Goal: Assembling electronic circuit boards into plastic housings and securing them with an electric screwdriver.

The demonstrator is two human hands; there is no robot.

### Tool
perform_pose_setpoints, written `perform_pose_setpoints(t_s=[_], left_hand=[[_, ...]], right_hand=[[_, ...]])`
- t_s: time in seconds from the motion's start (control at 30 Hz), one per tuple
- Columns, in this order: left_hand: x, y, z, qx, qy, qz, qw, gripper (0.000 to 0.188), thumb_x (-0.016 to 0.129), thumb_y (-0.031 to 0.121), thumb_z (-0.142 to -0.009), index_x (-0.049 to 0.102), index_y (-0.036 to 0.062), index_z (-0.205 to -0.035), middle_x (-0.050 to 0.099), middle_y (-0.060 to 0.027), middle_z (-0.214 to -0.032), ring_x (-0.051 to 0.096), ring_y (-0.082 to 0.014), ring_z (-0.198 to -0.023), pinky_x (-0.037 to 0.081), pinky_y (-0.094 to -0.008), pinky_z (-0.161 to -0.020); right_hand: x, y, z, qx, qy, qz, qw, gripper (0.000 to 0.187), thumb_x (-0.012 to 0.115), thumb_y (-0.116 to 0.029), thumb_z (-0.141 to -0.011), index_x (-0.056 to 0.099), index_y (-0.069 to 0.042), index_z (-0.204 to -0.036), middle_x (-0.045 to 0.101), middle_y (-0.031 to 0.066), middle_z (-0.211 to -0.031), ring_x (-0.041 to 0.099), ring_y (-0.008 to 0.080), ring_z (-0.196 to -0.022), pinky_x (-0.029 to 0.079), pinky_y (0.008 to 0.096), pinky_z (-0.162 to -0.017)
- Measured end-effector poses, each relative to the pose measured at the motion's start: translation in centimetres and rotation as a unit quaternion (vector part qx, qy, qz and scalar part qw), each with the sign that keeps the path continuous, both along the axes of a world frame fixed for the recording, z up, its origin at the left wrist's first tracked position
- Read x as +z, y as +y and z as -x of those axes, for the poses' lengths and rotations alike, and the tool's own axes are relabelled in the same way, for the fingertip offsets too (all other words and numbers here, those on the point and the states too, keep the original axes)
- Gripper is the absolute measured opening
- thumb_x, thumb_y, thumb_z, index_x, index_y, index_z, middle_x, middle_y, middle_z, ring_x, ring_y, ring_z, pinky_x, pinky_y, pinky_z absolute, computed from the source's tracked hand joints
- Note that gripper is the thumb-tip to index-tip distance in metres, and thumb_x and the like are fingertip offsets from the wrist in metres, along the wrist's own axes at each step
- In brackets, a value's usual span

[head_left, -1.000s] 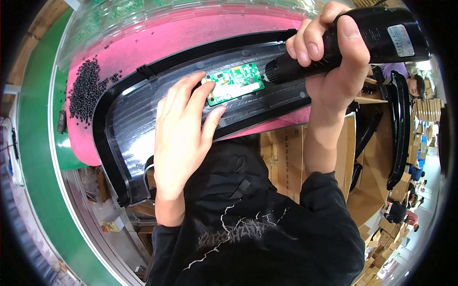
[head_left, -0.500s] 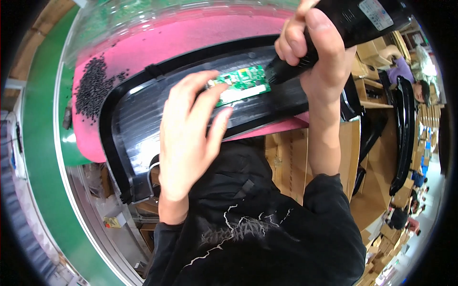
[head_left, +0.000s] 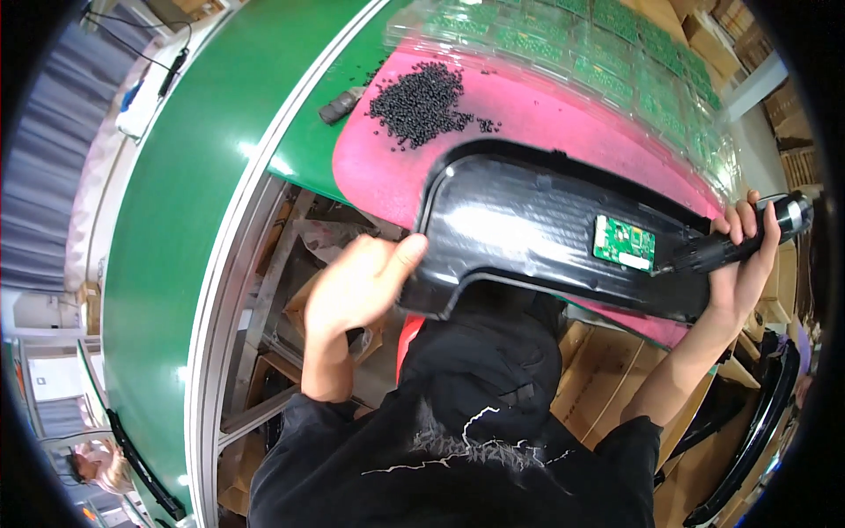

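At the left end of the black panel [head_left: 519,211], the left hand [head_left: 356,282] has its thumb against the rim; the fingers are blurred and partly hidden, so how tightly they close cannot be told. Over the right end, the right hand [head_left: 744,242] wraps closed around a black powered driver [head_left: 704,255]. Its tip has shifted from the far part of the green circuit board's [head_left: 625,245] right end to the near right corner; whether it touches is unclear. The board lies toward the panel's right end, and the left hand, which was steadying it half a second ago, has left it. That suggests the board now sits by itself while the panel is handled. Beyond the panel's far edge, black screws [head_left: 418,106] are heaped near the pink mat's [head_left: 374,176] far left corner.
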State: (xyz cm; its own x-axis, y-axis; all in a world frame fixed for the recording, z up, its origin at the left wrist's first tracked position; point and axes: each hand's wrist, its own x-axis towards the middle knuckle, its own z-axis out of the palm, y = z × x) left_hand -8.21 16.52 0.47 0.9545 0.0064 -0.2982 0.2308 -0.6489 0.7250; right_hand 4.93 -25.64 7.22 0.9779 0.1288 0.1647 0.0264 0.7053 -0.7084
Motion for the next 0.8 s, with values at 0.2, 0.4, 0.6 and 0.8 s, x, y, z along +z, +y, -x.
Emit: perform_pose_setpoints(t_s=[0.2, 0.4, 0.6, 0.8], left_hand=[[-5.7, -4.5, 1.9, -0.072, 0.037, 0.576, 0.813, 0.063, 0.053, 0.051, -0.096, 0.061, -0.0077, -0.117, 0.071, -0.0144, -0.099, 0.066, -0.0181, -0.088, 0.054, -0.0299, -0.071], [-6.0, -7.5, 3.4, 0.047, 0.037, 0.702, 0.709, 0.075, 0.056, 0.046, -0.084, 0.052, -0.0179, -0.123, 0.066, -0.0323, -0.109, 0.071, -0.0323, -0.081, 0.057, -0.0345, -0.074], [-4.2, 3.2, 5.4, -0.09, -0.091, 0.819, 0.56, 0.08, 0.055, 0.039, -0.091, 0.025, -0.0072, -0.149, 0.035, -0.0298, -0.145, 0.047, -0.0343, -0.124, 0.053, -0.037, -0.089], [-5.4, 13.5, 3.7, 0.288, -0.471, 0.654, 0.518, 0.042, 0.066, 0.041, -0.077, 0.063, 0.0146, -0.109, 0.064, -0.0116, -0.117, 0.065, -0.0241, -0.085, 0.049, -0.0303, -0.05]], right_hand=[[-1.6, -2.1, -4.0, -0.153, 0.196, -0.057, 0.967, 0.042, 0.072, -0.01, -0.086, 0.043, -0.001, -0.117, 0.047, 0.0151, -0.118, 0.048, 0.0274, -0.113, 0.041, 0.0608, -0.103], [1.1, 1.4, 0.8, -0.142, 0.043, 0.002, 0.989, 0.041, 0.067, -0.015, -0.09, 0.05, 0.0, -0.123, 0.042, 0.016, -0.134, 0.052, 0.0238, -0.117, 0.047, 0.0515, -0.102], [5.1, -2.8, 7.2, -0.431, -0.152, 0.335, 0.824, 0.049, 0.066, -0.021, -0.089, 0.048, -0.004, -0.132, 0.051, 0.0122, -0.126, 0.055, 0.0244, -0.113, 0.048, 0.041, -0.095], [2.1, -19.0, 10.6, -0.681, -0.201, 0.64, 0.296, 0.048, 0.072, -0.017, -0.082, 0.047, -0.002, -0.121, 0.052, 0.0113, -0.112, 0.055, 0.0247, -0.101, 0.045, 0.0342, -0.091]])
